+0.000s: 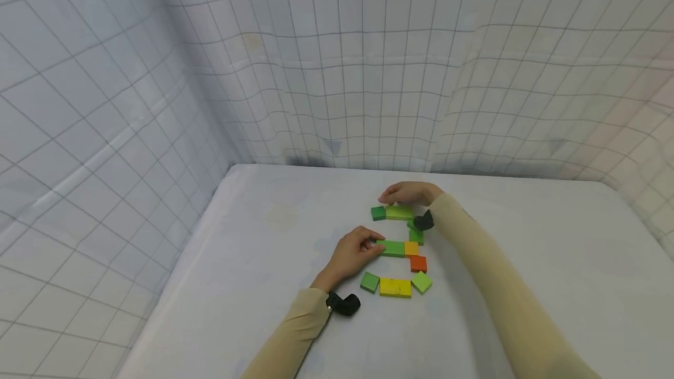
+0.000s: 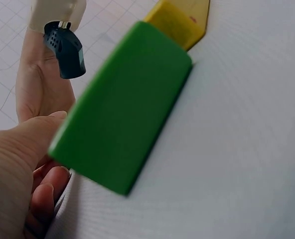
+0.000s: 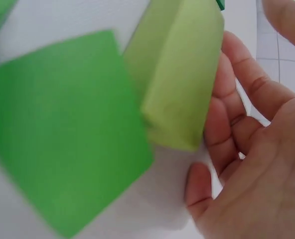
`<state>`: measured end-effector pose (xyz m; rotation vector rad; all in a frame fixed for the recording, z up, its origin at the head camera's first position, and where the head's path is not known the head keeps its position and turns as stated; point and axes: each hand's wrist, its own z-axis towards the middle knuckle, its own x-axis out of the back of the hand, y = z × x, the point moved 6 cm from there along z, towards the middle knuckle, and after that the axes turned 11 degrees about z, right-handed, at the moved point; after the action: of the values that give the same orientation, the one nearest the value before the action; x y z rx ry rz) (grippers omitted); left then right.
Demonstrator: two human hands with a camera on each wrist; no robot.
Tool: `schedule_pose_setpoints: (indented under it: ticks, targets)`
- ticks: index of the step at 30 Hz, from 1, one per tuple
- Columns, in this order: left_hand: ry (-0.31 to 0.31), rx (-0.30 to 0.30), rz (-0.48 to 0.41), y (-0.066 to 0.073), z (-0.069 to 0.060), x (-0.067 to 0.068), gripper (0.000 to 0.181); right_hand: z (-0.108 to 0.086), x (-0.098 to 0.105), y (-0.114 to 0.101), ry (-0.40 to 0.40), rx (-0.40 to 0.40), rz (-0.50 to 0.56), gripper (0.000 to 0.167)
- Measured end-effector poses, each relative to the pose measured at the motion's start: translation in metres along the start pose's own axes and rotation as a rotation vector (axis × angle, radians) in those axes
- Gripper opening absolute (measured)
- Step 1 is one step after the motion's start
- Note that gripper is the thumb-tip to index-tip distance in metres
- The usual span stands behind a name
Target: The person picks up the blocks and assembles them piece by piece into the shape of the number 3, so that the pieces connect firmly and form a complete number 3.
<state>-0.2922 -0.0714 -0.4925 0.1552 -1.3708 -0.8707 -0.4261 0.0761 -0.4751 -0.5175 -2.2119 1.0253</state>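
Note:
In the head view my left hand (image 1: 353,255) has its thumb and a finger at the left end of a long green block (image 1: 392,248), apparently pinching it. The left wrist view shows the thumb along this green block (image 2: 125,107), other fingers curled beside its end. A small orange-yellow block (image 1: 411,249) adjoins its right end. My right hand (image 1: 409,192) is at the far side of a long light green block (image 1: 399,213). In the right wrist view, relaxed fingers (image 3: 220,122) rest along it, the thumb held away. A green square block (image 3: 70,132) lies beside it.
A dark green block (image 1: 378,213) sits left of the light green one. Another green block (image 1: 416,236) and a red-orange block (image 1: 418,264) are on the right. Nearer are a green block (image 1: 370,282), a long yellow block (image 1: 395,288) and a lime block (image 1: 421,282). The table (image 1: 253,238) is white.

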Motion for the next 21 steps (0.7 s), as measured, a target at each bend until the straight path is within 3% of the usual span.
schedule_pose_setpoints:
  ticks: [6,13,16,21]
  targets:
    - [0.000,0.005,0.003,-0.003,0.001,0.001,0.023,-0.013,0.006,0.007,0.001,0.044,-0.010,0.057]
    - [-0.003,0.017,0.011,-0.006,0.000,0.000,0.024,-0.042,0.029,0.033,0.057,0.043,0.041,0.054]
    - [-0.003,0.020,0.008,-0.006,0.000,0.000,0.024,-0.059,0.036,0.039,0.136,0.111,0.071,0.050]
    - [-0.004,0.017,0.000,-0.007,-0.001,0.000,0.025,-0.089,0.039,0.038,0.348,0.305,0.087,0.040]
